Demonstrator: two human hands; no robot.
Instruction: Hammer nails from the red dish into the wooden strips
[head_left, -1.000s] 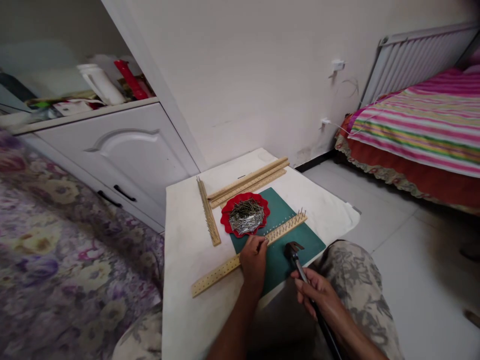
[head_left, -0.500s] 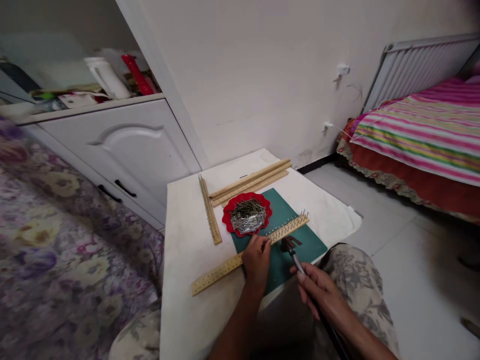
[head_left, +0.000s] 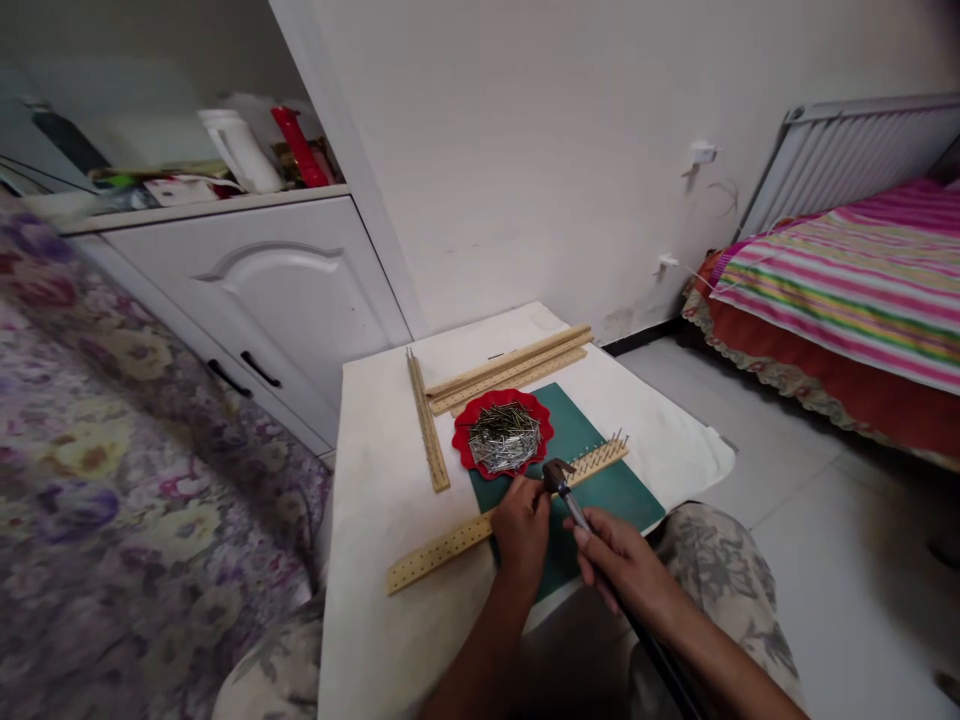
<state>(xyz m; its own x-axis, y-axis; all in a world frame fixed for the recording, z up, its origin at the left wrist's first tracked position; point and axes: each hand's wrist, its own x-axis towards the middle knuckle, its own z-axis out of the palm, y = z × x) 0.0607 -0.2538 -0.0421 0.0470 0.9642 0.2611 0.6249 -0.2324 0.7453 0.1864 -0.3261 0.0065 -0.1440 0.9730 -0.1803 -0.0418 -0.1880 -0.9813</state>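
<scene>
My left hand (head_left: 521, 525) rests on a long wooden strip (head_left: 442, 548) lying across a green mat (head_left: 611, 490), its fingers pinched at the strip, likely on a small nail that I cannot make out. My right hand (head_left: 622, 565) is wrapped round the handle of a small hammer (head_left: 559, 475). The hammer head hovers over the strip right beside my left fingertips. The strip's right end (head_left: 600, 457) bristles with upright nails. A red scalloped dish (head_left: 502, 437) heaped with silver nails sits just behind my left hand.
Three more wooden strips (head_left: 510, 365) lie at the back of the small white table (head_left: 375, 600), and another nailed strip (head_left: 427, 433) lies on the left. A white cabinet (head_left: 270, 290) stands behind; a striped bed (head_left: 840, 290) is at the right. My knee (head_left: 712, 560) is under the table edge.
My right hand has brought the hammer up and leftward, from over the green mat to the strip beside my left fingers. My left hand has stayed on the strip.
</scene>
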